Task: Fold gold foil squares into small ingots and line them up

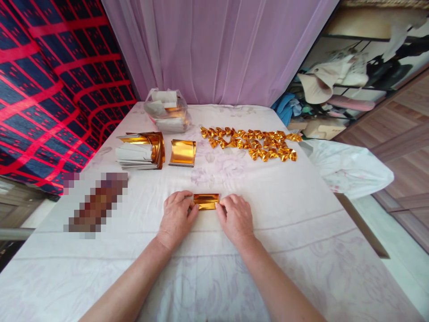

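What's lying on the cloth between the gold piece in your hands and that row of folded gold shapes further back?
Nothing: in the head view, only bare white cloth separates the gold paper, pinched by the left hand and right hand, from the folded gold shapes.

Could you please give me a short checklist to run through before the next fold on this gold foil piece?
1. Both hands on the piece: left hand at its left end, right hand at its right end. Ok.
2. Gold foil piece lies flat on the white cloth, between the fingers. Ok.
3. Edges of the fold lined up: partly hidden by fingertips. Cannot tell.
4. Next sheets at hand: curled gold sheet and stack of sheets lie beyond the hands, to the left. Ok.
5. Finished folded gold pieces lie apart, further back to the right, clear of the hands. Ok.
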`<action>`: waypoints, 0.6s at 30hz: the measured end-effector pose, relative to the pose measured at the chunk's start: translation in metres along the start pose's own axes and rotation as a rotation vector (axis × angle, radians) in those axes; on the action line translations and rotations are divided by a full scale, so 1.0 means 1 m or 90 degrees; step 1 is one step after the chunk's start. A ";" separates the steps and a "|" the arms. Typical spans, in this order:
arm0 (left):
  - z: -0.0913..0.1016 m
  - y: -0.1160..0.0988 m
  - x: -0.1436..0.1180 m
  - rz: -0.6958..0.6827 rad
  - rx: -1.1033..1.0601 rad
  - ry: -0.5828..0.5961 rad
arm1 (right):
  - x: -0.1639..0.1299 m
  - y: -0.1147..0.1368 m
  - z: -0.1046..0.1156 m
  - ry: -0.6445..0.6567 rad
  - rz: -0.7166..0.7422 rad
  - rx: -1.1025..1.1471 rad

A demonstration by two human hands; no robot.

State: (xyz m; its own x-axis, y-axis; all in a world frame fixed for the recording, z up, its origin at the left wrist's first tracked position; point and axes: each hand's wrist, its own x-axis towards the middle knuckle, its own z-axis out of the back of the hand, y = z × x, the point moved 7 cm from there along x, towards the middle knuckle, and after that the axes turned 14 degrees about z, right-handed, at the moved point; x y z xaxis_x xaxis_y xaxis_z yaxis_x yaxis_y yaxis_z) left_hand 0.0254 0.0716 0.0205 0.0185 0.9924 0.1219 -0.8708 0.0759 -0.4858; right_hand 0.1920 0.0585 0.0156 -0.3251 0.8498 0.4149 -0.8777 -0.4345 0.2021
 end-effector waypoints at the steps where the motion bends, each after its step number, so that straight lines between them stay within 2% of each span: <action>1: 0.000 0.000 0.000 0.004 0.002 0.003 | 0.000 0.000 0.000 0.002 -0.002 0.001; 18: -0.001 0.002 0.000 0.009 0.008 -0.023 | -0.002 0.001 0.000 -0.003 -0.003 0.013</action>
State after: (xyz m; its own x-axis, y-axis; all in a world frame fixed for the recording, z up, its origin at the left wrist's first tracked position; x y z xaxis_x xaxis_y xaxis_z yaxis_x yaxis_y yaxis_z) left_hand 0.0240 0.0717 0.0180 -0.0112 0.9892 0.1465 -0.8768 0.0607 -0.4771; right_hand 0.1920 0.0569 0.0150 -0.3199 0.8503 0.4180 -0.8719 -0.4368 0.2212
